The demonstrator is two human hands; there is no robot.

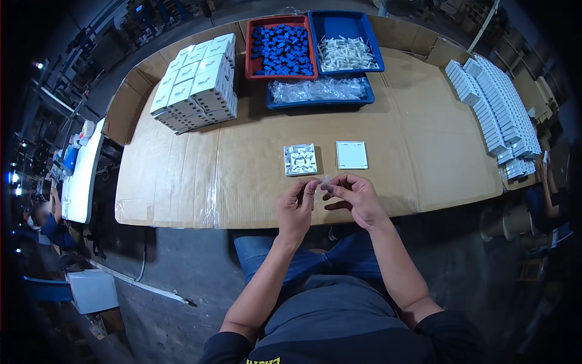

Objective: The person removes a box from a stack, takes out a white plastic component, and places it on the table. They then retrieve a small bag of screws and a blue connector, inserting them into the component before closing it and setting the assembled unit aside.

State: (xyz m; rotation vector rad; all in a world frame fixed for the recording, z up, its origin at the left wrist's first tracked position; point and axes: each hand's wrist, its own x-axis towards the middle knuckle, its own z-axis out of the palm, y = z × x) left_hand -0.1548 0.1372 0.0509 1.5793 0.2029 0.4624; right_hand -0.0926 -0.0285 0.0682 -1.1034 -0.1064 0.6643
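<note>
- One left grip [295, 207], thumb and finger pinched on a small clear plastic piece [326, 180]
- One right grip [365, 205], fingertips closed on the same piece, which I see above the surface [254, 176] by its near edge
- One square white housing [301, 159], open-faced, lying just beyond the left grip
- One flat white square cover [351, 155], right of the housing, apart from it
- One red tray [281, 76] of blue parts [281, 48], far side
- One blue tray [339, 25] of white parts [345, 54], beside the red
- One stack of white boxes [200, 82], left
- Rows of white pieces [494, 109], right
</note>
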